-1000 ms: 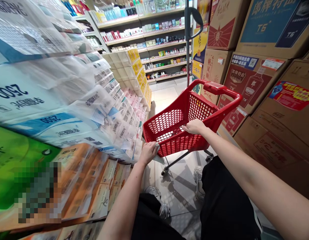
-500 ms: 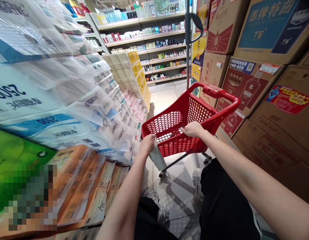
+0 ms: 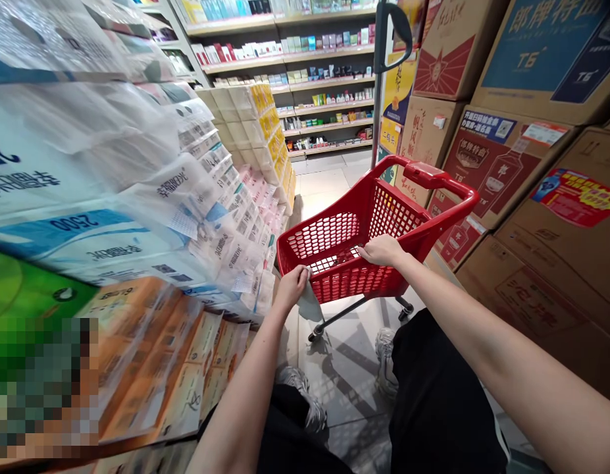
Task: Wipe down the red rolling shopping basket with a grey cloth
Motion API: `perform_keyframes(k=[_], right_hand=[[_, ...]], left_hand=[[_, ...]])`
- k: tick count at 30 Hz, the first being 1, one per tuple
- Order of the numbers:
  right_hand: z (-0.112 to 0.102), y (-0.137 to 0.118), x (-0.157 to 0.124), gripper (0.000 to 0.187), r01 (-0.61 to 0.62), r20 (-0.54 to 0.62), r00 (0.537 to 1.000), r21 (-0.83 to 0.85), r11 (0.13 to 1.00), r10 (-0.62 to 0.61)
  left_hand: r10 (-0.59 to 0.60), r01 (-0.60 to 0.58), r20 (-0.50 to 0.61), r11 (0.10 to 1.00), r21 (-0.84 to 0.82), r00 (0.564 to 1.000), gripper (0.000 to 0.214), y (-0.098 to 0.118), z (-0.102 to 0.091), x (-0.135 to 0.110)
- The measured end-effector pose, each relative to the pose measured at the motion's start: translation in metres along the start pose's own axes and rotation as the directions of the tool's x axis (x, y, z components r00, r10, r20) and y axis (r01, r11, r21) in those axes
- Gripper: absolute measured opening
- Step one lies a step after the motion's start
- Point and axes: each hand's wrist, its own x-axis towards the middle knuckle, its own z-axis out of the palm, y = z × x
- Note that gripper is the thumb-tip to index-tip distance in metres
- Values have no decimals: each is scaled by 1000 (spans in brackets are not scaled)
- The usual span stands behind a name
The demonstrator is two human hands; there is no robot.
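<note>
A red plastic shopping cart (image 3: 329,283) with a perforated basket stands on the tiles in front of me, its handle toward the far right. My left hand (image 3: 293,288) is closed round a pale grey-green cloth (image 3: 310,303) at the cart's near-left corner. The cloth hangs down outside the basket wall. Whether those fingers also grip the rim, I cannot tell. Farther right, my right hand (image 3: 382,251) is closed on the basket's near rim, fingertips partly hidden. Small dark things or shadows show on the basket floor, too unclear to name.
Wrapped tissue packs (image 3: 181,191) are stacked high on the left, above orange packs (image 3: 137,349). Cardboard cartons (image 3: 546,263) wall in the right side. Behind the cart stands a grey post (image 3: 377,92); shelves of small goods (image 3: 329,85) line the back. Tiled floor (image 3: 344,368) lies between my shoes.
The view has shifted slightly, with the shelves and post sitting higher. The cloth hangs shorter and more bunched beside the basket. Both hands stay at the same places on the cart.
</note>
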Motion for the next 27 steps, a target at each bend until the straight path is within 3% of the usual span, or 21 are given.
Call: perform_keyframes(k=[4, 9, 12, 20, 24, 27], right_hand=[[1, 3, -1, 68, -7, 12, 1000, -4, 1000, 7], [0, 5, -5, 67, -11, 18, 1000, -6, 1000, 11], [-2, 7, -8, 67, -4, 22, 1000, -13, 1000, 4], [-1, 10, -13, 70, -4, 14, 1000, -28, 1000, 4], [-1, 7, -12, 71, -4, 13, 1000, -27, 1000, 4], [-1, 6, -11, 71, 0, 4, 1000, -25, 1000, 0]], left_hand=[[205, -219, 93, 960, 172, 974, 31, 7, -4, -12], [94, -162, 176, 891, 424, 980, 23, 14, 1, -14], [90, -176, 216, 888, 425, 972, 28, 11, 6, -12], [89, -133, 132, 914, 383, 987, 49, 13, 14, -16], [-89, 61, 74, 947, 316, 993, 64, 22, 11, -12], [-307, 289, 47, 929, 233, 950, 69, 32, 11, -1]])
